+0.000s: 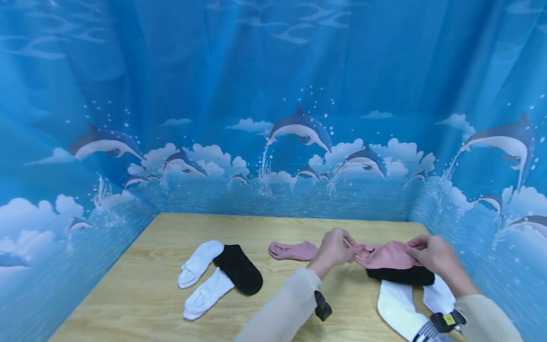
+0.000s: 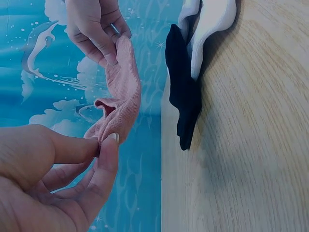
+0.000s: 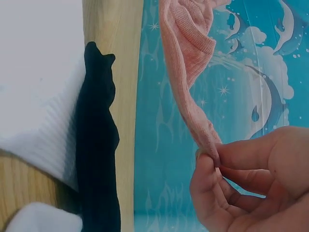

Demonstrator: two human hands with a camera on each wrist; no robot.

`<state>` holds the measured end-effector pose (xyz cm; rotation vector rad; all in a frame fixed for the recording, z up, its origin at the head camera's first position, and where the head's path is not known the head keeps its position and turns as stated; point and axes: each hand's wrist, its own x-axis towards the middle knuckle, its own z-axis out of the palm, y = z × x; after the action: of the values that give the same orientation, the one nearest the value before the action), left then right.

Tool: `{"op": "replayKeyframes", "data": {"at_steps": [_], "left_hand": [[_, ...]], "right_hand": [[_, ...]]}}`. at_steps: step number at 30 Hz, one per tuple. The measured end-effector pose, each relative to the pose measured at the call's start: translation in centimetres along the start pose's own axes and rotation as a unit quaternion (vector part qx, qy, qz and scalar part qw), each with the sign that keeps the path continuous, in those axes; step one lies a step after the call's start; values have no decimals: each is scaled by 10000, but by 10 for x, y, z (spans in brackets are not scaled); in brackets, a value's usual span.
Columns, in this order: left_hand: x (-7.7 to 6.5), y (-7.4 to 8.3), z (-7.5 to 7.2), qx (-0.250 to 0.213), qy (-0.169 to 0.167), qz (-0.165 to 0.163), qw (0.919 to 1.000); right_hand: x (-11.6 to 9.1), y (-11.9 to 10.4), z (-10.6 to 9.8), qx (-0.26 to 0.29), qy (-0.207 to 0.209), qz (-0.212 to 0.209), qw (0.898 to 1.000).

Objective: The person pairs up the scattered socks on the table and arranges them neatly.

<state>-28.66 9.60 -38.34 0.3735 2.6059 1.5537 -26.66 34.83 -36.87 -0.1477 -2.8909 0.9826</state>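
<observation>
Both hands stretch a pink sock (image 1: 386, 255) between them, lifted above the table at the right. My left hand (image 1: 334, 248) pinches the cuff end between thumb and fingers, as the left wrist view shows close up. The opposite end of the sock is pinched by my right hand (image 3: 251, 179). Below the lifted sock lies a black sock (image 1: 401, 275), partly over white socks (image 1: 397, 304). A second pink sock (image 1: 292, 250) lies flat on the table, just beyond my left hand, which hides a bit of its end.
On the left of the wooden table (image 1: 141, 285) lie a black sock (image 1: 239, 270) and two white socks (image 1: 201, 263), spread out and partly overlapping. A blue dolphin-print curtain (image 1: 273, 95) hangs behind the table and along both sides.
</observation>
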Motion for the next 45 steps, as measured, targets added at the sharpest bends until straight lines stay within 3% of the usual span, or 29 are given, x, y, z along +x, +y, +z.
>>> {"op": "replayKeyframes", "data": {"at_steps": [22, 29, 45], "left_hand": [[0, -13, -22, -74, 22, 196, 9998], [-1, -15, -30, -50, 8, 124, 9999], [-3, -27, -38, -59, 39, 164, 9998]], "right_hand": [[1, -17, 10, 107, 87, -329, 9994], [-1, -20, 12, 187, 119, -537, 9983], [-3, -24, 27, 288, 164, -518, 9981]]}}
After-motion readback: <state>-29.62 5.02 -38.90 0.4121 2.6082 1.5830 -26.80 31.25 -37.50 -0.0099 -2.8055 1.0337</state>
